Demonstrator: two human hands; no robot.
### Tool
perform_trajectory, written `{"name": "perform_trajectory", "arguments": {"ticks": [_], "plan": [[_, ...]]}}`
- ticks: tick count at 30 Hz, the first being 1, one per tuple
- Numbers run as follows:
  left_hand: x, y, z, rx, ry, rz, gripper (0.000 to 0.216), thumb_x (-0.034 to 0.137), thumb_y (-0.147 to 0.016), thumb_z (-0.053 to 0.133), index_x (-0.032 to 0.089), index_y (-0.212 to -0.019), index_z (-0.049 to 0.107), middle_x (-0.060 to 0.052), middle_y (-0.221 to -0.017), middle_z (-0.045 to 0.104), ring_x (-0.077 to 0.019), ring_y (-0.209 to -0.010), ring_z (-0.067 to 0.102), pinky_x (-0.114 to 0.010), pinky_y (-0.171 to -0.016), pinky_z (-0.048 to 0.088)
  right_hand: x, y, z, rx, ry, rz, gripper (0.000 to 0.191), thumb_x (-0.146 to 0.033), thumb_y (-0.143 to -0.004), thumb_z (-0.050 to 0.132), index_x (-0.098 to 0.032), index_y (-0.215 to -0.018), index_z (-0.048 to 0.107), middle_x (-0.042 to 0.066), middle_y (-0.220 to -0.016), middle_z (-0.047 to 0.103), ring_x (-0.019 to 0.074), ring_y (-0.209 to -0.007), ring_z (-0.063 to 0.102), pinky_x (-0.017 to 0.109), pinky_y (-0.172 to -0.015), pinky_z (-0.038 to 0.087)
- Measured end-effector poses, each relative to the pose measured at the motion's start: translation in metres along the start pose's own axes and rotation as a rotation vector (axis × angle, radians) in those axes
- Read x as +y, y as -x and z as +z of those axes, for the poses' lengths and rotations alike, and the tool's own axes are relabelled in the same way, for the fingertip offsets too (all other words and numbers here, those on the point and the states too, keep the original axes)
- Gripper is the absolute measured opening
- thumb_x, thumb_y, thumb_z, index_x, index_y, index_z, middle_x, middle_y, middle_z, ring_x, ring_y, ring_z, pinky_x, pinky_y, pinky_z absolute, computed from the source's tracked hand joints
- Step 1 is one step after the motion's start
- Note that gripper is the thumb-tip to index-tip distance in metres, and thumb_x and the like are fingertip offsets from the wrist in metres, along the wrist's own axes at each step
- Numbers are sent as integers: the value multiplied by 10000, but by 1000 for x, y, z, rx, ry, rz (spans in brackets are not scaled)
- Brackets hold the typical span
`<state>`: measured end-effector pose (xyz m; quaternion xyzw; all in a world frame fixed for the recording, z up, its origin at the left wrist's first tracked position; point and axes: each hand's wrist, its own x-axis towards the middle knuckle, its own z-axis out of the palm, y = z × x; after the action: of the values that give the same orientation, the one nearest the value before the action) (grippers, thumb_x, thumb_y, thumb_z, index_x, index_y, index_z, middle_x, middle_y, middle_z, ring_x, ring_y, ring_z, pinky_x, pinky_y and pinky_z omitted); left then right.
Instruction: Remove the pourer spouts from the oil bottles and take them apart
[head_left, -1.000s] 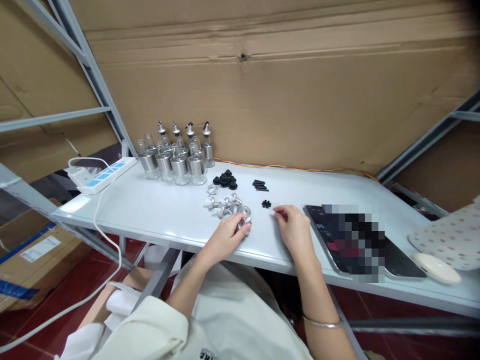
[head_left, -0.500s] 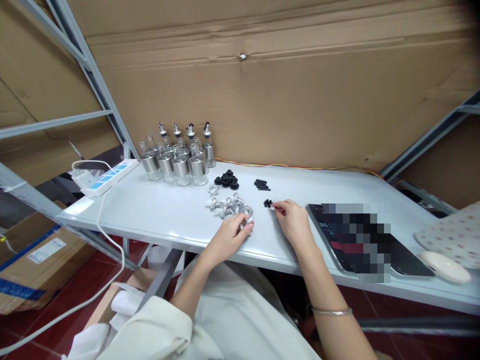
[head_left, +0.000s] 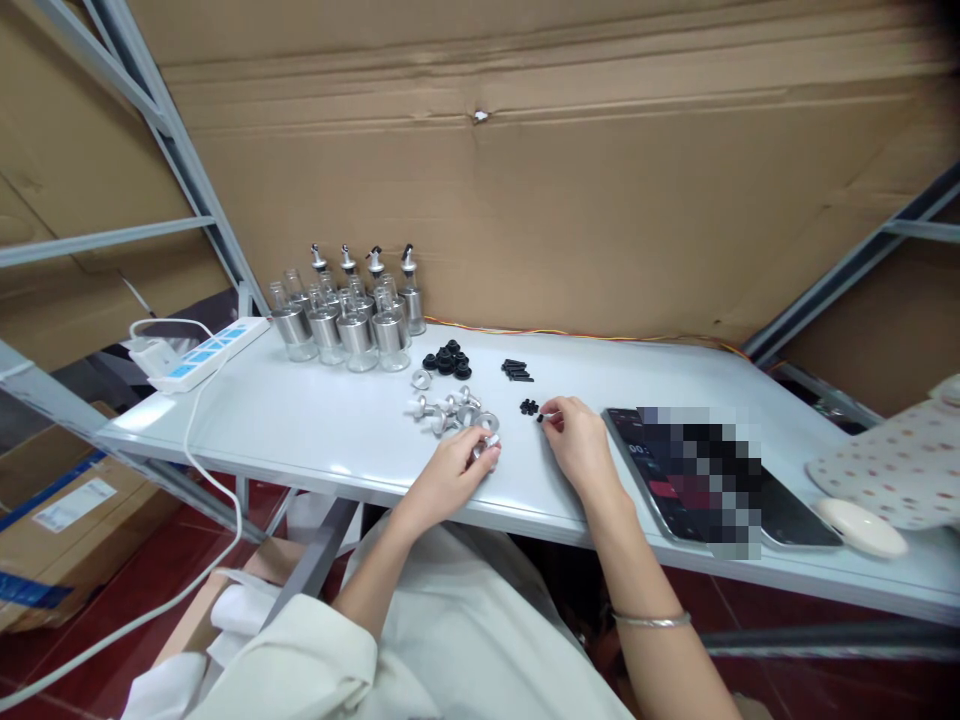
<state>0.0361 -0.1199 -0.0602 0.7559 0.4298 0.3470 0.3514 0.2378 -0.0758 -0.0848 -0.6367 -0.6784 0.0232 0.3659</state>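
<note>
My left hand [head_left: 459, 470] is closed on a silver metal pourer top [head_left: 485, 446] with a white end, just above the table's front part. Beside it lie several more metal pourer tops [head_left: 439, 412] with white stems. My right hand [head_left: 576, 438] is pinched; a small black piece [head_left: 540, 418] shows at its fingertips, next to something thin and whitish. Just left of those fingertips sits a cluster of small black pieces [head_left: 529, 407]. Farther back are thin black tubes [head_left: 517, 371] and a heap of black stoppers [head_left: 448, 360].
Glass bottles with steel bands [head_left: 358, 335] stand at the back left, some with pourers fitted. A white power strip [head_left: 214, 355] lies at the left edge. To the right are a phone [head_left: 649, 480], a pale oval object [head_left: 862, 527] and a dotted white object [head_left: 892, 470].
My right hand has drawn slightly away from the cluster of small black pieces, with one black piece now showing apart at its fingertips. My left hand keeps its hold. The view has shifted slightly.
</note>
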Motion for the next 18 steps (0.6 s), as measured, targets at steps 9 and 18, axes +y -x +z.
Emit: {"name": "perform_trajectory", "arguments": {"ticks": [9,18], "plan": [[1,1,-1,0,4,-3,231,362,-909,417,171,-876,543,3,-739,525,-130,-693,483,-249,-708,376,6,4,3,-29,18,-50,277,-49,-733,406,-156,-749,661,90,-827,664,206,-802,594,340,-806,440],[-5,-2,2,19,61,-2,211,353,-901,435,175,-957,534,-41,-893,559,-159,-819,539,-285,-786,413,2,7,-1,-54,-30,-82,267,-115,-806,401,-161,-833,663,112,-904,684,237,-867,583,378,-828,433]]}}
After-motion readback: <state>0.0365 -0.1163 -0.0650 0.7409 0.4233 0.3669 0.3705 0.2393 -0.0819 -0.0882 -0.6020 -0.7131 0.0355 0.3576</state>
